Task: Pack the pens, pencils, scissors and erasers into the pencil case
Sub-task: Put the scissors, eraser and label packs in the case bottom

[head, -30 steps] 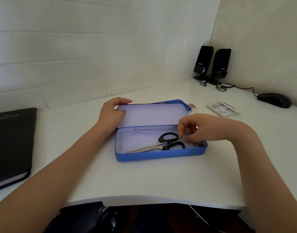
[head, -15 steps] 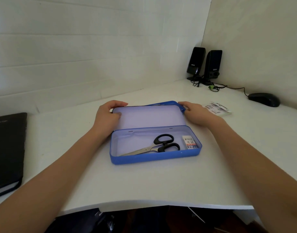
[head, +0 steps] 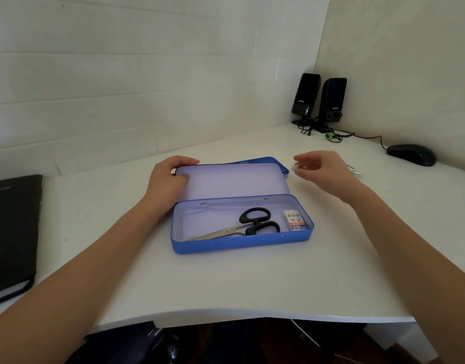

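1. Right hand (head: 322, 170) has come off the lid's far right corner, where it sat half a second ago, and now hovers just right of the case with fingers curled; something small and pale seems pinched at the fingertips, but it is too blurred to name.
2. Left hand (head: 168, 179) has not budged: it clasps the left end of the raised lid (head: 232, 181), thumb on the inner face, fingers over the top edge, propping it open.
3. Pencil case (head: 242, 243) sits mid-desk on the white desk (head: 226, 282), its long axis running left to right, with the hinge on the far side.
4. Scissors (head: 242, 225) lie flat inside, running along the case on a slight slant, with the blades toward the near left corner and the black handles to the right of centre.
5. Eraser (head: 295, 220) lies in the right end, just right of the handles, with its sleeve end marked 2B toward the wearer.
6. No pens or pencils can be seen anywhere on the desk.
7. Handling call: the case looks like thin, stiff tin, light and smooth, so it could skate on this surface; best gripped at the short ends or pinned by the lid as now.
8. Scissors are rigid, safest by the handle loops. The eraser is small and slightly soft, a side pinch job.
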Action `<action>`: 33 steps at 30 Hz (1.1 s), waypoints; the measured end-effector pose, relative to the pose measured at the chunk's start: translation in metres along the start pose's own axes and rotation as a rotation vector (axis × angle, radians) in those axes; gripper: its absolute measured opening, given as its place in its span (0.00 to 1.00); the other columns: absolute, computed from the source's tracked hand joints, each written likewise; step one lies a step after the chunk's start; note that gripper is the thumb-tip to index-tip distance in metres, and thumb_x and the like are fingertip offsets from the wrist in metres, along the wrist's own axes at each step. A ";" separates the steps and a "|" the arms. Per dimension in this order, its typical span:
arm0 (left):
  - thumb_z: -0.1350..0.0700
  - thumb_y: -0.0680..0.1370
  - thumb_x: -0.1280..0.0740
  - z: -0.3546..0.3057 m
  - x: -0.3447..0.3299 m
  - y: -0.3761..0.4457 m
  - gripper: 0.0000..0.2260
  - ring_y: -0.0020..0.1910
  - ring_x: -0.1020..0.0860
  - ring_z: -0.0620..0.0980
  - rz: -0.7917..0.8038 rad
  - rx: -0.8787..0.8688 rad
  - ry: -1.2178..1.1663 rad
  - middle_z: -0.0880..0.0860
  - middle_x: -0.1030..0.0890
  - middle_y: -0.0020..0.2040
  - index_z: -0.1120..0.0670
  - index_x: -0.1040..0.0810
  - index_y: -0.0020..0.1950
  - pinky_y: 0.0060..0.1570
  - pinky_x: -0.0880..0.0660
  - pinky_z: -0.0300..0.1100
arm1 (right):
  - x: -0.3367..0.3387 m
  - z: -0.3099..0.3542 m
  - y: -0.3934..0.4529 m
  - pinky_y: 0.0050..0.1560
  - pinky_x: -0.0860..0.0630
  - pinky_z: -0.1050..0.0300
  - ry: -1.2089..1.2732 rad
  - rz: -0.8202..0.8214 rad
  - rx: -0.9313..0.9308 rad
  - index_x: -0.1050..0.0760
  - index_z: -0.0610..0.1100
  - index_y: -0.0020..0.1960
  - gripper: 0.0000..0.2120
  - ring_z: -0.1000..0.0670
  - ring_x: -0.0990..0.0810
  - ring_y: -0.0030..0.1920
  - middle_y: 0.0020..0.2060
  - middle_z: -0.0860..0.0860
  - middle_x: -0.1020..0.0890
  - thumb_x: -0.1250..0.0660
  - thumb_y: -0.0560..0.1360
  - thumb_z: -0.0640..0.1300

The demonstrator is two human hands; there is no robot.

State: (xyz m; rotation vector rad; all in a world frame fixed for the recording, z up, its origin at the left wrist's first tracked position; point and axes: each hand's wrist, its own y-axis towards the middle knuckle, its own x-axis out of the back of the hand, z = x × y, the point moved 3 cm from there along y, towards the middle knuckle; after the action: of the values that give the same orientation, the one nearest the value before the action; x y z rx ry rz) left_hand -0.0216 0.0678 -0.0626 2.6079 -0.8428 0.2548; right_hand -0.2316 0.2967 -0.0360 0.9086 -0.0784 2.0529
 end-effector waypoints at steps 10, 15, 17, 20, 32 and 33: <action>0.69 0.69 0.40 0.005 0.003 0.003 0.18 0.43 0.24 0.39 -0.028 0.021 -0.046 0.47 0.20 0.50 0.47 0.20 0.46 0.39 0.27 0.30 | -0.015 0.053 -0.055 0.58 0.25 0.67 0.087 0.500 0.286 0.17 0.42 0.48 0.07 0.54 0.17 0.51 0.46 0.51 0.14 0.28 0.71 0.35; 0.69 0.69 0.40 0.006 0.003 0.004 0.18 0.43 0.24 0.39 -0.028 0.019 -0.035 0.49 0.20 0.51 0.49 0.20 0.48 0.36 0.28 0.25 | -0.013 0.045 -0.051 0.52 0.25 0.62 -0.081 0.456 0.323 0.16 0.49 0.46 0.08 0.53 0.21 0.45 0.45 0.53 0.17 0.27 0.71 0.38; 0.69 0.69 0.40 0.006 0.003 0.004 0.17 0.43 0.24 0.39 -0.031 0.013 -0.025 0.49 0.20 0.51 0.49 0.20 0.48 0.37 0.28 0.26 | -0.015 0.045 -0.051 0.52 0.26 0.64 -0.117 0.443 0.321 0.15 0.47 0.44 0.07 0.52 0.22 0.48 0.45 0.50 0.18 0.27 0.69 0.37; 0.69 0.69 0.40 0.005 0.003 0.004 0.17 0.42 0.24 0.39 -0.034 0.010 -0.021 0.49 0.19 0.51 0.49 0.20 0.47 0.39 0.28 0.29 | -0.014 0.044 -0.050 0.53 0.27 0.62 -0.144 0.446 0.309 0.16 0.51 0.45 0.07 0.53 0.24 0.48 0.46 0.52 0.21 0.26 0.69 0.41; 0.69 0.69 0.40 0.004 0.002 0.003 0.18 0.43 0.24 0.39 -0.022 0.017 -0.013 0.49 0.20 0.51 0.47 0.20 0.46 0.37 0.29 0.25 | -0.014 0.033 -0.043 0.48 0.29 0.62 -0.130 0.312 0.139 0.29 0.53 0.56 0.17 0.51 0.27 0.47 0.54 0.51 0.24 0.29 0.71 0.41; 0.69 0.69 0.40 0.003 0.002 0.003 0.18 0.42 0.24 0.39 -0.022 0.020 -0.014 0.49 0.20 0.51 0.48 0.20 0.46 0.35 0.30 0.23 | -0.014 0.035 -0.044 0.48 0.29 0.61 -0.108 0.302 0.138 0.29 0.54 0.57 0.18 0.51 0.26 0.49 0.54 0.51 0.24 0.28 0.71 0.43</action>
State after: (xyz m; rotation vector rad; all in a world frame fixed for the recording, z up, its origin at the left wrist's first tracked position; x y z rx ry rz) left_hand -0.0213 0.0636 -0.0641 2.6386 -0.8197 0.2408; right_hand -0.1745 0.3016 -0.0306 1.1507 -0.1410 2.3084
